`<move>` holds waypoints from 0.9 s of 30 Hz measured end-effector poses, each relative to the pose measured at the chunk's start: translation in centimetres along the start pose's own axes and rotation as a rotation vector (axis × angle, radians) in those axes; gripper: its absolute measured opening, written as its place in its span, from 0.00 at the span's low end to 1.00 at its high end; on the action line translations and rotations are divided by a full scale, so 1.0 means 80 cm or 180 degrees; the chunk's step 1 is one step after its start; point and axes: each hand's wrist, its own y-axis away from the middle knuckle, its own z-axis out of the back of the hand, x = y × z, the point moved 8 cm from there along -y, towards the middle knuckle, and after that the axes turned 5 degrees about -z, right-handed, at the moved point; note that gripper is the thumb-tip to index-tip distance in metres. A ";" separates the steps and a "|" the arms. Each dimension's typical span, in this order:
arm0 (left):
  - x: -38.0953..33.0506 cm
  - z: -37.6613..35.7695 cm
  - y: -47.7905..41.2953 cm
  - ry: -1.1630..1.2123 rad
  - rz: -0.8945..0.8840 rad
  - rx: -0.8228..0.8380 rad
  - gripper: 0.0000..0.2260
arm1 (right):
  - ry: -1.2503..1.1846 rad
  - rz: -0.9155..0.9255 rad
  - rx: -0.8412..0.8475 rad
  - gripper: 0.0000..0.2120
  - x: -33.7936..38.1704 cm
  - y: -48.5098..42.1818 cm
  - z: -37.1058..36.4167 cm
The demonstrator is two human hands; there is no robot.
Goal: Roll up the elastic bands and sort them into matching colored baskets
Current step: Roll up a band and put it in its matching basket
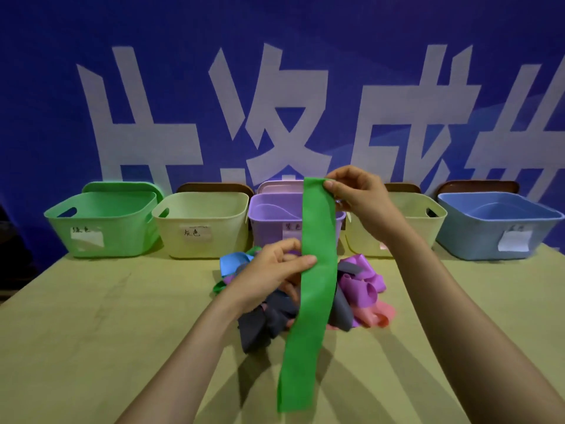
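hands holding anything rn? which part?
Yes: the green band. Right hand pinches its top end; left hand grips its left edge about a third of the way down.

green band (313, 289) | unrolled, hanging flat | above mixed band pile (351, 289) | green basket (101, 223) far left

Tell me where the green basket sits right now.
In the head view, the green basket stands at the far left end of the row at the table's back edge, with a cream basket right beside it.

yellow-green table (91, 332), blue banner (46, 87) with white characters
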 end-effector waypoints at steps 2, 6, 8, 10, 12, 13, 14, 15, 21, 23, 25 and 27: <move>0.043 0.003 0.008 -0.0108 0.0372 0.0081 0.04 | 0.0093 -0.0276 0.0140 0.04 -0.042 0.004 -0.012; 0.130 0.029 0.020 -0.1308 0.0854 -0.0065 0.06 | 0.0544 -0.0801 0.0448 0.07 -0.142 0.020 -0.035; 0.144 0.033 0.020 -0.1960 0.0941 -0.0097 0.07 | 0.0703 -0.0875 0.0377 0.06 -0.171 0.023 -0.034; 0.137 0.028 0.019 -0.2412 0.0866 -0.0063 0.06 | 0.0768 -0.0813 0.0286 0.04 -0.178 0.023 -0.032; 0.128 0.022 0.019 -0.2578 0.0825 0.0011 0.05 | 0.0783 -0.0685 0.0244 0.01 -0.171 0.023 -0.033; 0.127 0.022 0.020 -0.2621 0.0862 -0.0004 0.06 | 0.0781 -0.0615 0.0240 0.02 -0.164 0.025 -0.034; 0.126 0.025 0.022 -0.2651 0.0919 -0.0076 0.08 | 0.0785 -0.0553 0.0234 0.03 -0.157 0.028 -0.036; 0.127 0.030 0.024 -0.2701 0.0979 -0.0186 0.10 | 0.0778 -0.0493 0.0226 0.04 -0.148 0.032 -0.037; 0.065 0.057 0.020 -0.1867 0.0312 -0.0955 0.19 | 0.0414 -0.0267 0.0298 0.03 -0.108 0.066 -0.036; 0.043 0.045 0.015 -0.0810 -0.0067 -0.0947 0.15 | 0.0294 -0.0243 0.0317 0.03 -0.099 0.076 -0.036; 0.031 0.036 0.012 -0.0421 -0.0310 -0.0975 0.11 | 0.0220 -0.0241 0.0316 0.02 -0.091 0.084 -0.038; 0.024 0.030 0.013 -0.0240 -0.0494 -0.1089 0.04 | 0.0156 -0.0247 0.0242 0.02 -0.088 0.089 -0.039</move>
